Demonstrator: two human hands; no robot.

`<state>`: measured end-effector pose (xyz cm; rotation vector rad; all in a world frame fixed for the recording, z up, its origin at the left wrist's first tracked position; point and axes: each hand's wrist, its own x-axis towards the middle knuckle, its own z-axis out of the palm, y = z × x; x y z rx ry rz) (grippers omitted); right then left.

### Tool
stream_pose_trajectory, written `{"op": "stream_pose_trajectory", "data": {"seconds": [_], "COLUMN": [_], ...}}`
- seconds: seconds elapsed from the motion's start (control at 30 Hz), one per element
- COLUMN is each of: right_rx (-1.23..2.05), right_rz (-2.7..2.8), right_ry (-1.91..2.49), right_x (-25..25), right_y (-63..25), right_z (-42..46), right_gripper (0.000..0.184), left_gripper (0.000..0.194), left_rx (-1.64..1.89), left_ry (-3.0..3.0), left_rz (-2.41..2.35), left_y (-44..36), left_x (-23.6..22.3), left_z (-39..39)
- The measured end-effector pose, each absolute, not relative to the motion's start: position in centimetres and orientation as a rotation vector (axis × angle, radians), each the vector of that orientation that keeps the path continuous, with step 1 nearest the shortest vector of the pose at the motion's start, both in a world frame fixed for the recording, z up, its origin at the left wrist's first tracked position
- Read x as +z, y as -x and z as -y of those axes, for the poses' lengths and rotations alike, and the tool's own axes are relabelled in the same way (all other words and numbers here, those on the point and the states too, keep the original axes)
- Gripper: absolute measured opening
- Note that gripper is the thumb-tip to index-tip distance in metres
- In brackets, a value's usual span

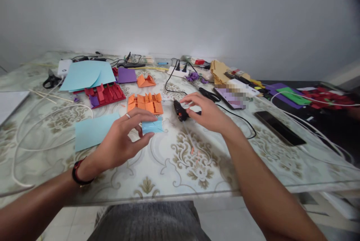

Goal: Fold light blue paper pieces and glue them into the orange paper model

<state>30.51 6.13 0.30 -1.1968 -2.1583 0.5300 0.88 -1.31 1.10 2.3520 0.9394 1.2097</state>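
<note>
Between the thumb and fingers of my left hand (pixel 120 139) is a small folded light blue paper piece (pixel 152 125), held just above the table. My right hand (pixel 209 111) is beside a black hot glue gun (pixel 179 110), its fingers loosely curved and apart. The fingertips reach the gun's right side; whether they touch it I cannot tell. A clear glue stick pokes out of the gun's back, and its handle is partly hidden by my hand. Just beyond my left hand stands a row of folded orange paper pieces (pixel 145 103). A light blue sheet (pixel 92 132) lies partly behind that hand.
A single orange piece (pixel 146 80), red folded pieces (pixel 108 95), blue sheets (pixel 87 74) and scissors (pixel 51 80) are at the back left. Back right are a power strip (pixel 178 71) and pliers-like black handles (pixel 209 95). A phone (pixel 278 127) lies right; white cables (pixel 56 147) cross the left.
</note>
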Motion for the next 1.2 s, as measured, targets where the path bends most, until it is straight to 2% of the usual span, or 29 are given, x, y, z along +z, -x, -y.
{"op": "stream_pose_trajectory", "data": {"seconds": [0.07,0.17,0.3,0.4,0.7,0.9,1.07,1.2], "right_rx": [0.878,1.212,1.447,1.566,1.662,1.591,1.534,1.479], "right_rz": [2.105,1.991,1.797,1.766,1.726,1.716,1.718,1.702], "right_ry": [0.964,0.738,0.696,0.709,0.729,0.789,0.822,0.845], "right_x": [1.0,1.2,0.5,0.0,-0.3,-0.8,-0.7,-0.8], "right_y": [-28.8,-26.6,-25.2,-25.0,-24.9,-24.5,-24.4,-24.2], "right_z": [-4.5,-2.7,-2.1,-2.3,-2.6,-2.5,-2.3,-2.2], "right_gripper": [0.023,0.024,0.035,0.036,0.026,0.027,0.025,0.023], "left_gripper": [0.023,0.025,0.03,0.031,0.026,0.027,0.014,0.012], "left_rx": [1.201,1.16,1.118,1.134,1.182,1.176,1.167,1.117], "left_ry": [-2.339,-2.338,-2.407,-2.472,-2.583,-2.573,-2.555,-2.433], "left_rz": [-0.931,-0.911,-0.843,-0.813,-0.811,-0.797,-0.81,-0.828], "left_y": [-0.9,-0.9,-1.0,-1.1,-1.3,-1.4,-1.3,-1.2], "left_x": [1.0,0.9,0.8,0.6,0.6,0.6,0.6,0.9], "left_z": [1.3,1.3,1.4,1.7,1.8,1.6,1.7,1.8]}}
